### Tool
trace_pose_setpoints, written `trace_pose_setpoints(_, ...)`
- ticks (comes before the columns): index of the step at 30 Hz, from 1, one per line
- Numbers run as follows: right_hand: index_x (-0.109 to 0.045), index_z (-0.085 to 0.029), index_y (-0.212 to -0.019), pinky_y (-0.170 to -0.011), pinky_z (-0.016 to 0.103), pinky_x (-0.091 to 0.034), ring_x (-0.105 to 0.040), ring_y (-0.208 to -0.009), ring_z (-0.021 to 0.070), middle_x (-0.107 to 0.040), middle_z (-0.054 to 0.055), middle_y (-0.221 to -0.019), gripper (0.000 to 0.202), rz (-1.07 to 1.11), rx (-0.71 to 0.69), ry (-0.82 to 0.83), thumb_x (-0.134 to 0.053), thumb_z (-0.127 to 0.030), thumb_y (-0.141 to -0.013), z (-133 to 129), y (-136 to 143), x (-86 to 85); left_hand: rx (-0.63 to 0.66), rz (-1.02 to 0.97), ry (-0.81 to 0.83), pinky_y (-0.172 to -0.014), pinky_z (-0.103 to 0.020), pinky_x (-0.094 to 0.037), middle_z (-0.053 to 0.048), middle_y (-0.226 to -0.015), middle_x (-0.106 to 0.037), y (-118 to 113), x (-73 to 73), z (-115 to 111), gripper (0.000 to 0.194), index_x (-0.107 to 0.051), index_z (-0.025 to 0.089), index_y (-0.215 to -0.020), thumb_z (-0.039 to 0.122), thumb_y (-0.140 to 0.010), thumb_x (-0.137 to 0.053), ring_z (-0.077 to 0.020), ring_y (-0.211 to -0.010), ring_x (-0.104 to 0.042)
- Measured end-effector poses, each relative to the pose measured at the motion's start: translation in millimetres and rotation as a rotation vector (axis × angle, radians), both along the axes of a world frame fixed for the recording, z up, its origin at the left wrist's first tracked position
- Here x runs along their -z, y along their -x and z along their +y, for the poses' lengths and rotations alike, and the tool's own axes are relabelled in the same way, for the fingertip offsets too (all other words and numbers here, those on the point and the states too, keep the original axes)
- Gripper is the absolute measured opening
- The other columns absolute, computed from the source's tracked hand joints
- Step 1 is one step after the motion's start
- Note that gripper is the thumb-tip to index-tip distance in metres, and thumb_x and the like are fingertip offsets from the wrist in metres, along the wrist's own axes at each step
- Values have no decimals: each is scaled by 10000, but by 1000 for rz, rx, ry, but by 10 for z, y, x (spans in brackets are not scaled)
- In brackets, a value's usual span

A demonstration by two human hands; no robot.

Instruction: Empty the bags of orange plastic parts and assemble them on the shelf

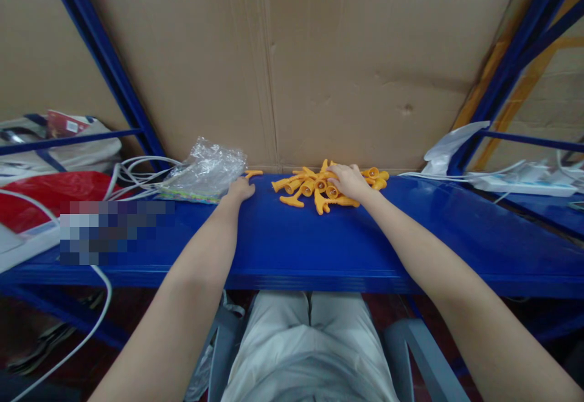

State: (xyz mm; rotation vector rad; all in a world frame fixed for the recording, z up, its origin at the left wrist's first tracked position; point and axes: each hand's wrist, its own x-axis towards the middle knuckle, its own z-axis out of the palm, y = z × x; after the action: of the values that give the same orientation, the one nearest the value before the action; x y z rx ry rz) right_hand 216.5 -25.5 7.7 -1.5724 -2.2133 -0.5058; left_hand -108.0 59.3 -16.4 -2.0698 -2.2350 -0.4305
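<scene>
A heap of orange-yellow plastic handles [320, 186] lies on the blue shelf top [314, 244] in front of the cardboard. Many have a T-shaped grip and a round, hollow socket end. My right hand [350, 182] rests over the right part of the heap, its fingers curled down onto a handle; the fingertips are partly hidden among the pieces. To the left, apart from the heap, my left hand [241, 189] is closed around another orange plastic handle [254, 173], whose end sticks out beyond the fingers. A crumpled clear plastic bag [207, 168] lies just left of that hand.
Cardboard [347, 73] walls off the back between blue metal posts [506, 67]. White cables [137, 174] and a red bag [68, 192] lie at the left. A white power strip [524, 184] and a white plastic bag [451, 146] are at the right.
</scene>
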Motion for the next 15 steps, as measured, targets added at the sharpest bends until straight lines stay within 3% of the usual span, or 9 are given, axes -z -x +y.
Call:
trace_pose_setpoints(4,-633,-170,-1275,-1007,456,-365,-611,-1170,314,-713,170,-1226,354,50,52,-97,-463,-232,-970,59,-160,-52,20,91,45,-1139,-411,-443,-202,-1476,-571,-16,-8,-5,522,-593,69,-1402,283,-972,-388,-317,-1354,-564)
trace_pose_setpoints(9,-568,-182,-1316,-1025,522,-380,-583,-1224,327,-666,174,-1309,396,418,321,-267,-486,-264,-937,163,-691,-116,48,95,12,-1129,-474,-458,-198,-1468,-579,-4,24,38,494,-625,108,-1377,288,-966,-419,-348,-1360,-555)
trace_pose_setpoints(12,-536,-188,-1326,-1032,548,-400,-594,-1220,325,-673,162,-1287,437,627,496,-286,-527,-273,-897,160,-1085,-9,55,71,-5,-1127,-507,-458,-189,-1471,-578,0,35,44,505,-606,137,-1405,291,-960,-425,-355,-1370,-543)
trace_pose_setpoints(15,-544,-198,-1300,-1038,544,-409,-603,-1195,324,-676,163,-1261,428,740,654,-294,-544,-288,-881,116,-1428,205,55,37,-3,-1159,-529,-420,-177,-1497,-559,-3,34,30,523,-563,149,-1446,296,-970,-404,-340,-1414,-498)
